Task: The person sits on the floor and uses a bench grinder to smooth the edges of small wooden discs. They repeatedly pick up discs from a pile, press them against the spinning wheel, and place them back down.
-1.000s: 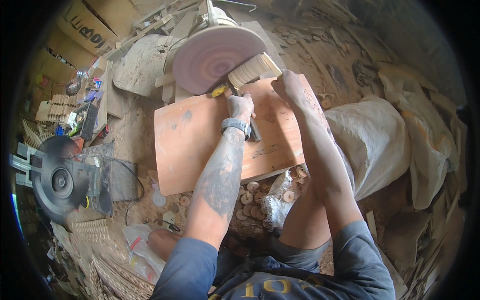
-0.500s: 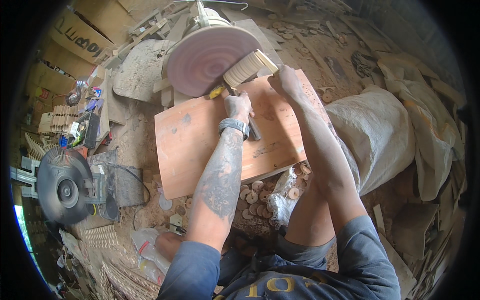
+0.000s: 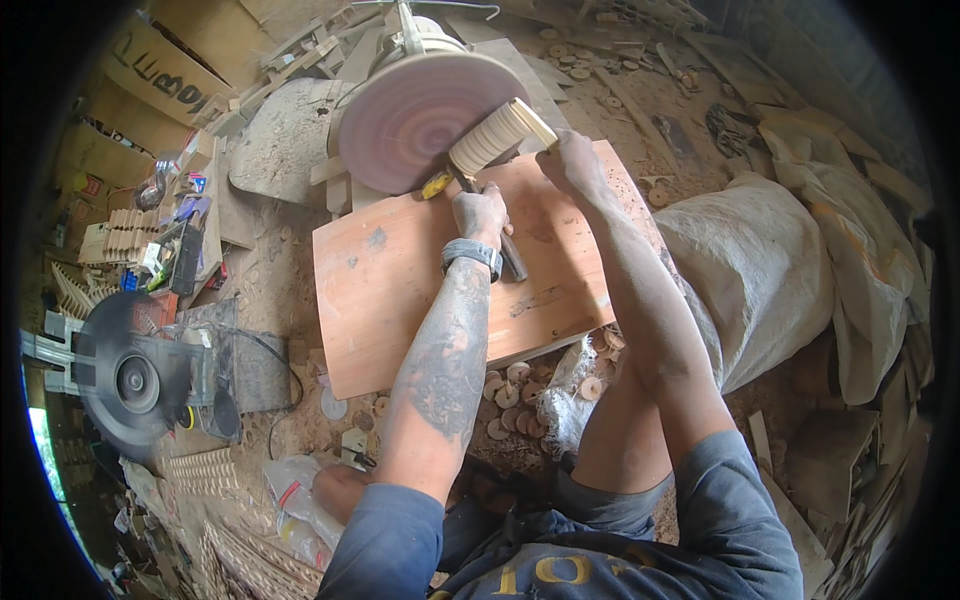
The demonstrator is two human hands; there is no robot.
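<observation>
A large round sanding disc, reddish with blurred rings, stands at the far edge of a tilted wooden board. Against its right side rests a roll-shaped stack of thin pale wooden discs. My right hand is closed in a fist at the right end of this stack; the exact hold is hidden. Below the stack, my left hand wraps round a dark metal bar that slants across the board. The bar's upper end meets the stack's lower left end, beside a small yellow piece.
A fan with blurred blades stands at the left. Large pale sacks lie at the right. Loose wooden discs are scattered below the board. Wood scraps and a cluttered bench line the left.
</observation>
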